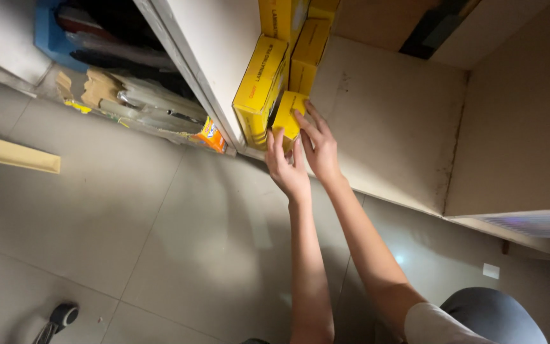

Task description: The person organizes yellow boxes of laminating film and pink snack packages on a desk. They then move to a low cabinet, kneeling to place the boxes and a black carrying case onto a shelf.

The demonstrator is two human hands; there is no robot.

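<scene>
Both my hands reach into a low beige shelf compartment point(389, 121). My left hand point(286, 167) and my right hand point(319, 148) grip a small yellow box point(287, 113) between them, at the compartment's left front corner. The left hand holds its near side, and the right hand's fingers lie across its right face. A larger yellow box point(259, 89) stands just left of it against the white divider panel point(214, 57). Two more yellow boxes point(310, 44) stand behind, further into the shelf.
Left of the divider, another compartment holds clear plastic-wrapped items point(151, 105), an orange packet point(211, 135) and a blue bin point(49, 35). A strip of cardboard point(14, 155) lies on the grey tiled floor point(135, 236). A chair caster point(62, 316) shows at bottom left.
</scene>
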